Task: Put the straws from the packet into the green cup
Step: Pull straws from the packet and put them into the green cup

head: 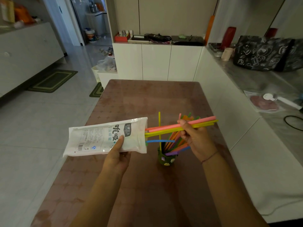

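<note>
Right fingers [186, 133] around straws [164, 128] mid-length

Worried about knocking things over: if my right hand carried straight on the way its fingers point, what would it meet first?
Probably the fanned straws in the green cup, just beyond the right hand gripping pink and yellow straws; depth is unclear.

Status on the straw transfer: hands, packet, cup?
Left hand holds packet. Right hand pinches pink and yellow straws, partly out of packet. Green cup upright, other straws standing in it. Nothing blocks it.
</note>
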A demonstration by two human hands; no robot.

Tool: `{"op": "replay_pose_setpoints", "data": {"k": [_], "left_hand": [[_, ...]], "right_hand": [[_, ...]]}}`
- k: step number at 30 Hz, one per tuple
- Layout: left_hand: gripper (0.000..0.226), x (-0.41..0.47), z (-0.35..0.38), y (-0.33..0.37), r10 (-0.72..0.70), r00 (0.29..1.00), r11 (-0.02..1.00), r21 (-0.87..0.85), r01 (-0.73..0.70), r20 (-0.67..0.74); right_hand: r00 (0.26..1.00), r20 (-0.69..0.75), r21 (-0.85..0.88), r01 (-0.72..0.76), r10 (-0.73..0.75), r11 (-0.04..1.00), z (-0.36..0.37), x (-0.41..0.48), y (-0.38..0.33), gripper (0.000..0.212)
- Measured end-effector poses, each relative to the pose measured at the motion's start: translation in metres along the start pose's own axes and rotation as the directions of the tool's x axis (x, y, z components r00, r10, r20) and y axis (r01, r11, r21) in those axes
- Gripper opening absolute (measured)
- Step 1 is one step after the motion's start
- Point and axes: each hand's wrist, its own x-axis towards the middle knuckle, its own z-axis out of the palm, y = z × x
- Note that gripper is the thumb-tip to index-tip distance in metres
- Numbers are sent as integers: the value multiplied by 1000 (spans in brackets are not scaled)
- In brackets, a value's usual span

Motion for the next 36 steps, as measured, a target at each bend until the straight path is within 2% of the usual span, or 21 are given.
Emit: {"op": "replay_pose_setpoints", "data": {"k": [2, 7, 17, 20, 25, 31, 33, 36], "left_hand": [[27, 2, -5, 5, 2, 1000, 1000, -13, -3, -25], [25, 8, -14, 18, 17, 996, 999, -44, -20, -86], [21, 14, -24, 34, 21, 989, 996, -86, -34, -149], [21, 14, -24, 34, 20, 988, 996, -88, -33, -153], [23, 13, -19, 28, 11, 988, 997, -78, -23, -151], [22, 13, -15, 26, 11, 988, 997, -68, -22, -152], [22, 13, -16, 25, 10, 989, 998, -64, -19, -149], [23, 13, -16, 25, 10, 987, 998, -63, -20, -158]], "right_hand": [[1000, -27, 42, 0, 2, 999, -7, 1, -6, 10], [997, -65, 71, 44, -39, 996, -29, 4, -21, 12], [973, -137, -261, 143, -183, 955, -69, 11, -47, 7], [971, -120, -393, 146, -208, 908, -75, 13, -51, 5], [975, -25, -643, 154, -222, 750, -67, 20, -43, 5], [992, 74, -708, 121, -98, 696, -40, 26, -21, 15], [995, 93, -768, 102, -48, 632, -34, 29, -15, 15], [996, 79, -829, 93, -49, 552, -27, 34, -7, 16]]}}
